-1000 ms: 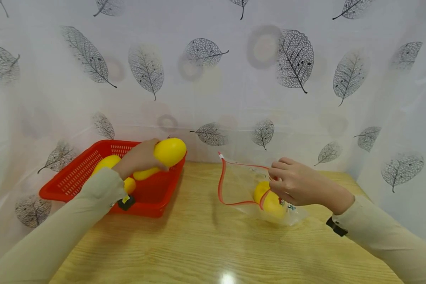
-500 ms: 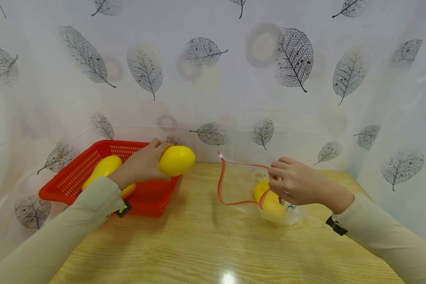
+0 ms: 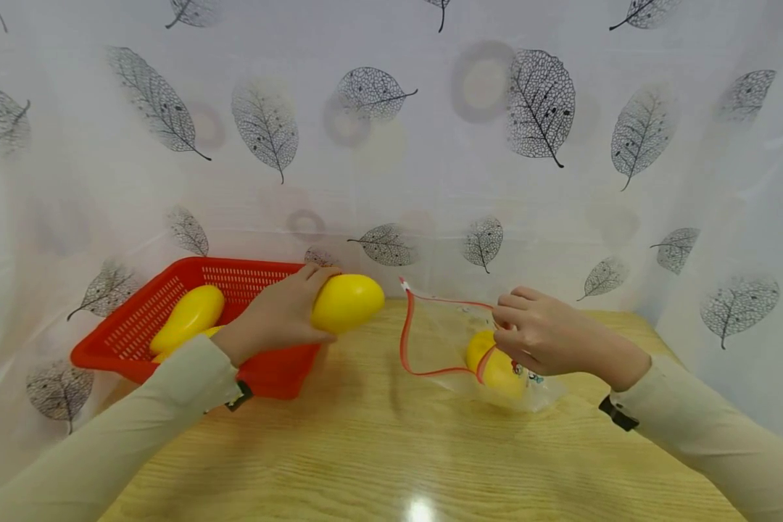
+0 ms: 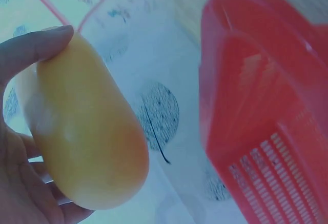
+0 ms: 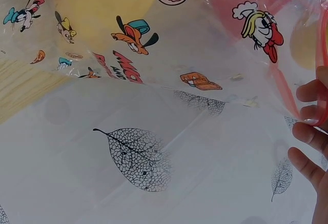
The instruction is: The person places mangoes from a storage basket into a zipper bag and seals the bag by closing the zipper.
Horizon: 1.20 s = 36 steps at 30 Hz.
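Note:
My left hand [image 3: 277,315] grips a smooth yellow mango [image 3: 349,303] just past the right side of the red basket [image 3: 280,380]. In the left wrist view the thumb lies over one end of the mango [image 4: 92,126], fingers behind it. My right hand [image 3: 548,333] pinches the upper edge of a clear zip bag [image 3: 433,341] with a red zip strip. The bag's mouth gapes toward the left. Yellow fruit [image 3: 504,377] lies inside the bag. Cartoon prints cover the bag [image 5: 164,65] in the right wrist view, where my right fingers [image 5: 310,134] hold its red edge.
Inside the basket rests another long yellow fruit [image 3: 192,315], with more yellow partly hidden by my left wrist. Basket and bag stand on a wooden table [image 3: 365,449]. A white curtain with leaf prints [image 3: 391,167] hangs behind and along both sides.
My left hand has carried the mango rightward and slightly down, from over the basket to beyond its right rim. The right hand and the bag have stayed in place.

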### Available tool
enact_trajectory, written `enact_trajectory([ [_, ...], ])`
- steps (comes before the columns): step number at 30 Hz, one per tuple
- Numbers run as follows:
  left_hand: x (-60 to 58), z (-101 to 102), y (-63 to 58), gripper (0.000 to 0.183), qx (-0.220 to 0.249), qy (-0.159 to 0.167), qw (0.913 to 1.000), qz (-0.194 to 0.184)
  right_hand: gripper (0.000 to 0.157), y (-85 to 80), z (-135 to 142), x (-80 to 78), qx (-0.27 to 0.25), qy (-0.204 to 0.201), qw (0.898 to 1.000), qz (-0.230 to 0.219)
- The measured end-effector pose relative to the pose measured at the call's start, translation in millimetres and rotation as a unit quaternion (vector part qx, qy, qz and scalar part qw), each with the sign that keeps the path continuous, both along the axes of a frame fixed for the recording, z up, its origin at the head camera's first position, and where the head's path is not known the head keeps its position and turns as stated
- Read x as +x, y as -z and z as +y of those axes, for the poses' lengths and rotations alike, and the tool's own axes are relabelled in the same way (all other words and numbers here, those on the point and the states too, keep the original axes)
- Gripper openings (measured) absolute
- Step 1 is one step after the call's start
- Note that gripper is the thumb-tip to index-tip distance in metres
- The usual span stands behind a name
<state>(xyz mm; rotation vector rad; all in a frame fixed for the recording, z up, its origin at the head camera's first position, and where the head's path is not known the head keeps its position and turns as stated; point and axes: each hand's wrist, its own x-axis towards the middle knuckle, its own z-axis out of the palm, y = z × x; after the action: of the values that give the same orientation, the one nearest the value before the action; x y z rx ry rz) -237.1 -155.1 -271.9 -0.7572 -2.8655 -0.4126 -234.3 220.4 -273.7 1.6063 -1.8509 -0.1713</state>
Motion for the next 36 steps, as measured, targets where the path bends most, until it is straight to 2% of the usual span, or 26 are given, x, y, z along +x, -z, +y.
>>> enact_trajectory([
  [10, 13.9, 27, 5.9, 0.085, 0.003, 0.049, 0.9988, -0.006, 0.038, -0.6, -1, -0.4, 0.002, -0.003, 1.0, 0.002],
  [14, 15.6, 37, 5.5, 0.082, -0.005, 0.065, 0.9978, 0.008, 0.038, -0.5, -1, -0.2, 0.001, -0.004, 1.0, 0.001],
  [20, 16.6, 51, 3.2, 0.079, -0.026, 0.091, 0.9942, 0.051, 0.04, 0.0, -1, 0.1, 0.0, -0.004, 1.0, 0.0],
  [25, 14.3, 61, 4.7, 0.078, -0.031, 0.109, 0.9918, 0.059, 0.042, -0.3, -3, 0.4, 0.001, -0.003, 1.0, 0.0],
  [29, 12.0, 68, 6.1, 0.079, -0.041, 0.121, 0.99, 0.059, 0.041, -0.8, -3, 0.5, 0.002, -0.002, 1.0, 0.001],
  [36, 11.3, 81, 7.7, 0.08, -0.065, 0.131, 0.9888, 0.029, 0.043, -0.2, -4, 0.3, 0.005, -0.001, 1.0, 0.002],
])
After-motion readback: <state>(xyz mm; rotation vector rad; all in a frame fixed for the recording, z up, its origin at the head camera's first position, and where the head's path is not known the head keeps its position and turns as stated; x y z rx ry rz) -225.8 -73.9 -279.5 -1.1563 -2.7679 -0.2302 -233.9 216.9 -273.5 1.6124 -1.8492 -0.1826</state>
